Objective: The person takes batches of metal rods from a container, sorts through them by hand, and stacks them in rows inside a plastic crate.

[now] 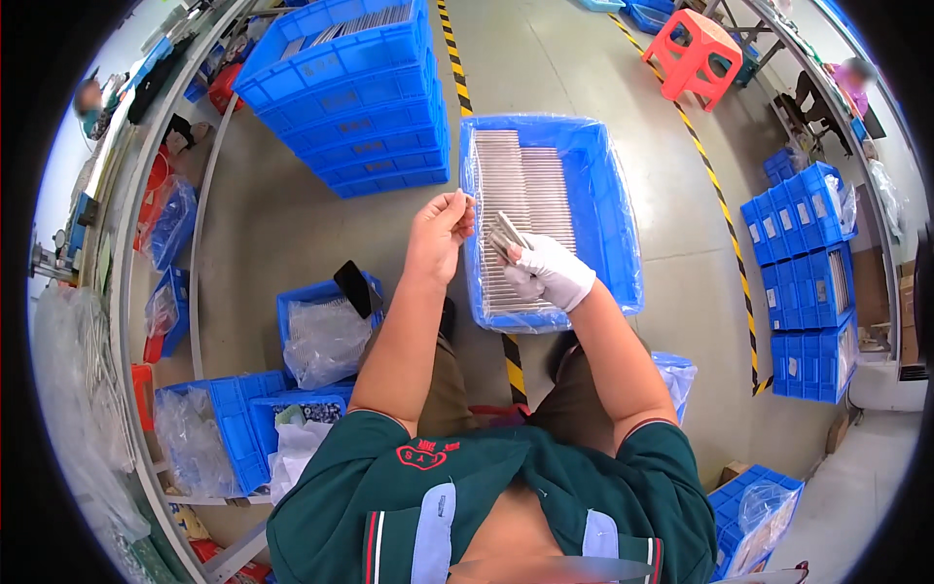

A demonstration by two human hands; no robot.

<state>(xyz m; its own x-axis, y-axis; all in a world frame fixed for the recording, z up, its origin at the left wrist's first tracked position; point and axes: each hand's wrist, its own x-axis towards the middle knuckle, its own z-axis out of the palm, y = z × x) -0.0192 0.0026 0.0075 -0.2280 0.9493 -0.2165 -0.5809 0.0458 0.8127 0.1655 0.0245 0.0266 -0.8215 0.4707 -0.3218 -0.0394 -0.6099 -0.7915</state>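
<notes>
A blue plastic crate lined with clear film stands before me. In its left and middle part lie two rows of slim silvery metal rods, packed side by side. My right hand, in a white glove with bare fingertips, is closed round a few short metal rods above the crate. My bare left hand hovers by the crate's left rim, its thumb and fingers pinched together. Whatever it may hold is too small to make out.
A tall stack of blue crates rises ahead on the left. Beside my left leg sit a film-covered crate and a dark phone-like object. More crates and a red stool stand to the right. People sit at both side benches.
</notes>
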